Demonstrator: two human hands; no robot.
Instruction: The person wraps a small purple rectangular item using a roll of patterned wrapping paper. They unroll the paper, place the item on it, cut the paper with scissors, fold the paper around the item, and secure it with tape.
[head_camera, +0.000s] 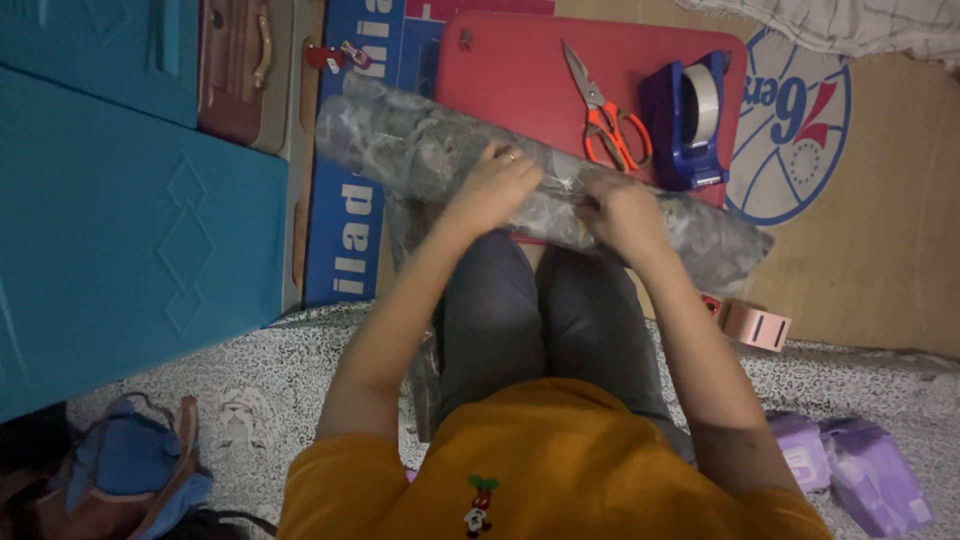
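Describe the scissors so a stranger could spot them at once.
Find the red mat on the floor beyond the grey wrapped roll under both hands. The scissors lie on it, left of the blue tape dispenser. Their orange handles and bare metal blades set them apart.

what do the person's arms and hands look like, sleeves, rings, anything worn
Both arms are bare from the short orange sleeves of a T-shirt down to the hands. The left hand wears a thin ring on one finger. The right hand shows no ring, glove or watch.
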